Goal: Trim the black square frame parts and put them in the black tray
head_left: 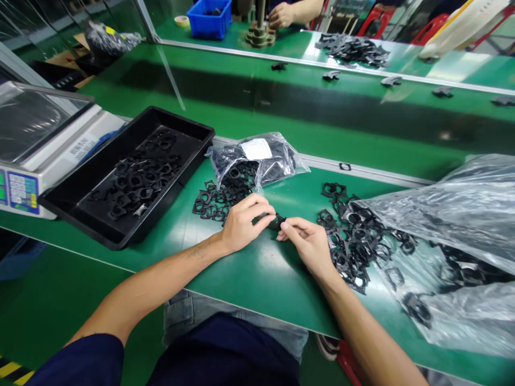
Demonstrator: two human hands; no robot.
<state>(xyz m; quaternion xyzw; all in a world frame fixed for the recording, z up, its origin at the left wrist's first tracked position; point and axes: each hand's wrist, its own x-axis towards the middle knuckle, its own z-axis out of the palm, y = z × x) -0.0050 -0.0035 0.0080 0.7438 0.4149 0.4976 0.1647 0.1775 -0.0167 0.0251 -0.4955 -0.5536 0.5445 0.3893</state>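
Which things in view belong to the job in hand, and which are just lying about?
In the job, judging by the hands:
black part, held between left hand and right hand
left pile of black parts
right pile of black parts
black tray, probably

Apparently just lying about:
scale
blue bin
tape roll

Factory, conveyor belt (322, 136), scale (46, 139), piled black parts (356, 236)

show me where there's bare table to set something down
Bare table shows between the left forearm and right forearm, between the tray and left forearm, and between the bag and right pile. It is crowded on the right, where that pile meets clear plastic, and beside the tray, where the left pile runs up to the bag.
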